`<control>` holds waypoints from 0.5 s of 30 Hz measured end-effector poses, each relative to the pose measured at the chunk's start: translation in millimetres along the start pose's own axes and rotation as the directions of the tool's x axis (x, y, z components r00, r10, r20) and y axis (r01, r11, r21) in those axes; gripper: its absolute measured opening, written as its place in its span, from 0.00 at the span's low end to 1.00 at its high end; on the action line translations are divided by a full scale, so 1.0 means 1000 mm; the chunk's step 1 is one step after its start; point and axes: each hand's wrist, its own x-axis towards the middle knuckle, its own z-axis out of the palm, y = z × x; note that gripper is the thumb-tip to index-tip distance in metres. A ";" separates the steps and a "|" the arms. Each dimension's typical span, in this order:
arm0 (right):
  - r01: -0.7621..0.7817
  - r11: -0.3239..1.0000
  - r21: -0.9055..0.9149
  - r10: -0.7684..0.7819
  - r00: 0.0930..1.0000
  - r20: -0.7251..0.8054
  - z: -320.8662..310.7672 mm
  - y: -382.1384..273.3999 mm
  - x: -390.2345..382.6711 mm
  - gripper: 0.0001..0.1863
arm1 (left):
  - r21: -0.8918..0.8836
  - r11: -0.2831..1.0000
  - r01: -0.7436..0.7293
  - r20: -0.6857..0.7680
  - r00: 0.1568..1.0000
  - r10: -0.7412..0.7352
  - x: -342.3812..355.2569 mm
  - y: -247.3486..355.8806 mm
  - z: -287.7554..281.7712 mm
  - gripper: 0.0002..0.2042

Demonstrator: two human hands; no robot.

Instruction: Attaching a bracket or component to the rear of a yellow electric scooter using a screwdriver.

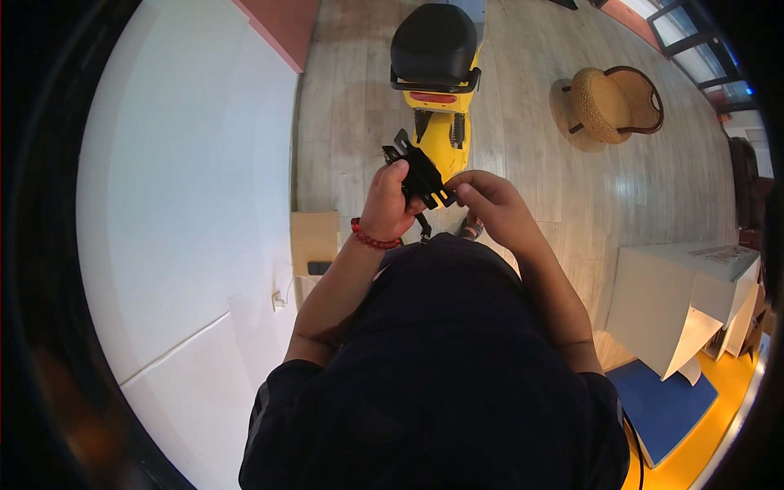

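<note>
My left hand (390,198), with a red bead bracelet at the wrist, grips a black bracket (423,170) with slotted plates, thumb over its left side. My right hand (488,200) has its thumb and forefinger pinched at the bracket's lower right end; whether a small part is between them is hidden. Behind the bracket stands a yellow scooter (452,131) with a black seat (433,45) and a red tail light. A dark part hangs below my left hand.
A white wall (180,188) runs along the left, with cardboard (314,233) and a plug at its foot. A wicker chair (600,106) stands at right on the wood floor (539,180). White boxy furniture (653,302), a blue panel (661,408) and yellow surface lie at lower right.
</note>
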 end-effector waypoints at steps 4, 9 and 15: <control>-0.044 0.992 0.115 0.037 0.997 0.067 0.000 -0.002 -0.006 0.13 | 0.025 0.997 -0.066 -0.032 0.997 0.067 0.002 -0.005 0.007 0.17; 0.054 0.997 0.050 -0.052 0.998 -0.042 0.000 -0.001 -0.008 0.13 | 0.091 0.995 -0.027 -0.011 1.000 0.029 0.005 -0.002 0.016 0.16; -0.056 0.900 0.433 0.072 0.997 -0.020 -0.011 0.007 -0.006 0.09 | 0.152 0.987 -0.056 0.062 0.997 0.047 0.006 -0.003 0.014 0.09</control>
